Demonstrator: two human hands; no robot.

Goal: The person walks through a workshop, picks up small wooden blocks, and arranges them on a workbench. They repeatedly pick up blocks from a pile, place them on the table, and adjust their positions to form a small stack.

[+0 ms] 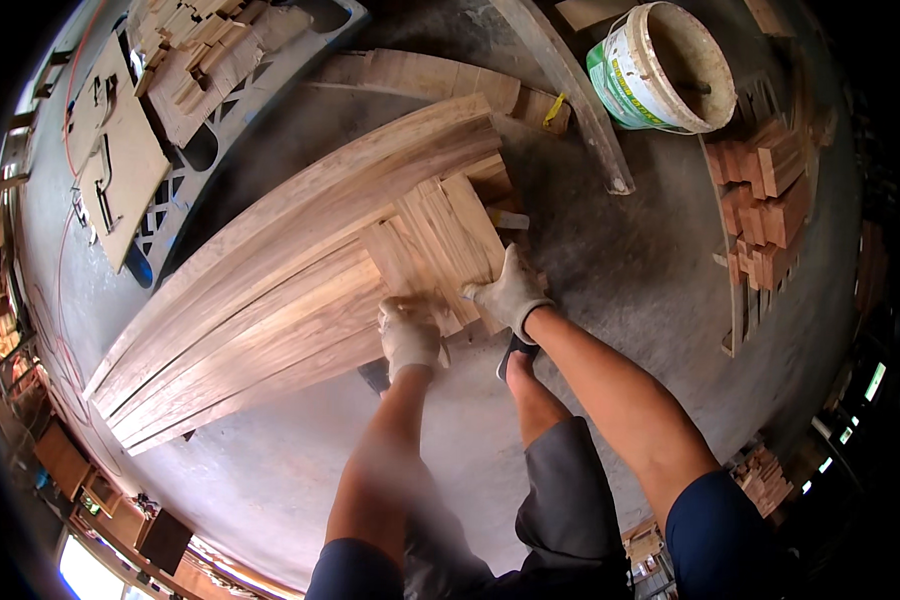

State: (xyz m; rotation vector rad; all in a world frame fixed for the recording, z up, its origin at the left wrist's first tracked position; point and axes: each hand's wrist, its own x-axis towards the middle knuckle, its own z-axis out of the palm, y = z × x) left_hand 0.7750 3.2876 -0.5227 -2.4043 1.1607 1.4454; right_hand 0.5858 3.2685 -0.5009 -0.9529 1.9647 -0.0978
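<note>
Short boards [435, 230] lie at the centre of the frame, over the right end of long planks [260, 325]. The left hand [410, 335] curls its fingers at their lower edge; the right hand [511, 293], thumb spread, touches their right side; I cannot tell whether either grips. Toward upper right, a beam [573, 85] lies between planks and bucket [635, 78]; reddish blocks [767, 205] fill the right.

Two gloved grips [410, 335] [511, 293], one long-board stack [260, 330], one bucket [625, 75], two navy sleeves [355, 572] [720, 535]
</note>
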